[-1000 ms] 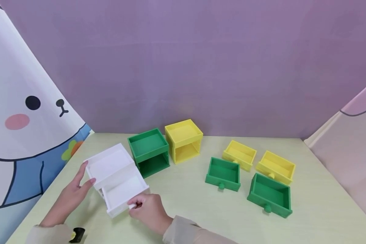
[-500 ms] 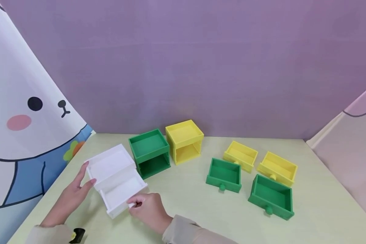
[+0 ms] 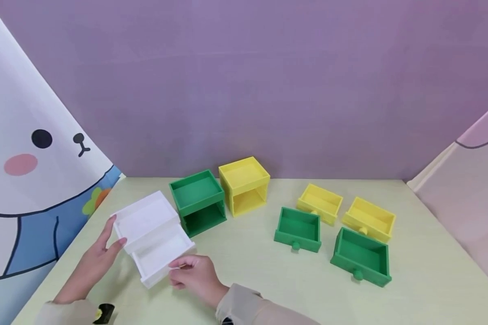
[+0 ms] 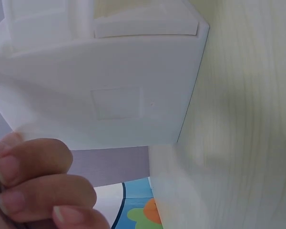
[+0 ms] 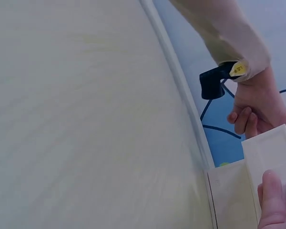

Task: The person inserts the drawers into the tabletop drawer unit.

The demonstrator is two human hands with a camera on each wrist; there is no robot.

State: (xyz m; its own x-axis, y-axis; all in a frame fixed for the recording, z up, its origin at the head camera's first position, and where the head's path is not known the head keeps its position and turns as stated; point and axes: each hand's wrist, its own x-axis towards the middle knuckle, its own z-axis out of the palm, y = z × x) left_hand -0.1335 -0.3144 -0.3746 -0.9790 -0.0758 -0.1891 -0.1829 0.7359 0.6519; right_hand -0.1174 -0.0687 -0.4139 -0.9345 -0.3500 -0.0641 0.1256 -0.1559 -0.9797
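A white cabinet [image 3: 146,219] stands at the left of the table with a white drawer [image 3: 162,255] partly out of its front. My left hand [image 3: 95,262] holds the cabinet's left side, thumb at the front top corner and index finger farther back. In the left wrist view, the other fingers [image 4: 43,191] are curled below the cabinet's side wall [image 4: 117,102]. At the drawer front, my right hand [image 3: 197,275] pinches near the knob, which the fingers mostly hide. Its thumb [image 5: 272,195] lies against the drawer front in the right wrist view.
Behind stand a green cabinet [image 3: 197,194] and a yellow cabinet [image 3: 244,176], each with a vacant drawer opening. Toward the right lie two yellow drawers [image 3: 321,201] and two green drawers [image 3: 298,225], knobs facing the person. A purple cloth [image 3: 248,90] hangs behind the table.
The white drawer has straightened and slid slightly farther into its cabinet. My right fingers have shifted at the knob, now covering more of it. The left hand stays in place.
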